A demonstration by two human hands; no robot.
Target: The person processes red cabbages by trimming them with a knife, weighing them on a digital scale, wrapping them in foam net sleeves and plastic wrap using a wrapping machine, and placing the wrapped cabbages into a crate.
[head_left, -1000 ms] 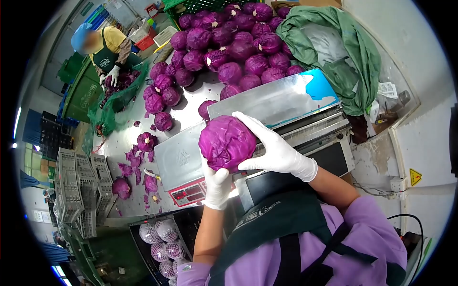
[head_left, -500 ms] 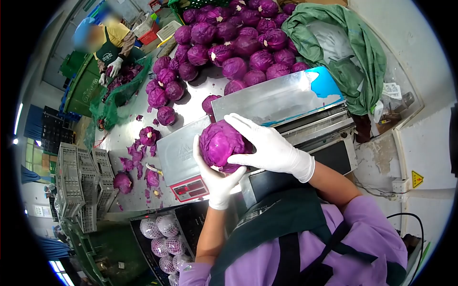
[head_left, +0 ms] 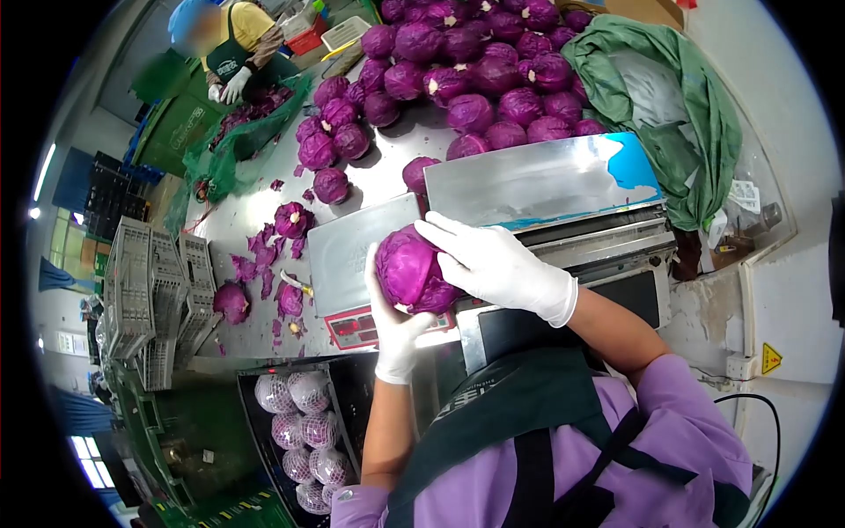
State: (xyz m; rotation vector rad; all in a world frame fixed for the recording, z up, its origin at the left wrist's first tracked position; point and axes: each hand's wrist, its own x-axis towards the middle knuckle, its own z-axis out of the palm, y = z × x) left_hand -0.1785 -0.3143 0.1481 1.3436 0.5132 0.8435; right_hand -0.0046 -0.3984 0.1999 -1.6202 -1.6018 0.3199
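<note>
A purple cabbage (head_left: 407, 267) is held in front of my body, between both white-gloved hands. My left hand (head_left: 396, 333) cups it from the left and below, the thumb lying along its lower side. My right hand (head_left: 503, 268) presses against its upper right side, fingers together. A loose outer leaf edge shows across the cabbage. Behind it stands a weighing scale (head_left: 359, 249) with a flat metal pan and a red display panel. To the right of the scale is a machine with a slanted metal plate (head_left: 537, 180) that has peeling blue film.
Many purple cabbages (head_left: 471, 114) are heaped at the back beside a green sack (head_left: 651, 114). Trimmed leaves (head_left: 264, 251) lie left of the scale. A black crate (head_left: 339, 370) holds net-wrapped cabbages. Grey crates (head_left: 132, 290) stand left. A co-worker (head_left: 233, 53) handles leaves at the far left.
The cabbage has been turned a little in my hands. My right hand's fingers have come closer together on its side. The view has shifted, so the table appears further right.
</note>
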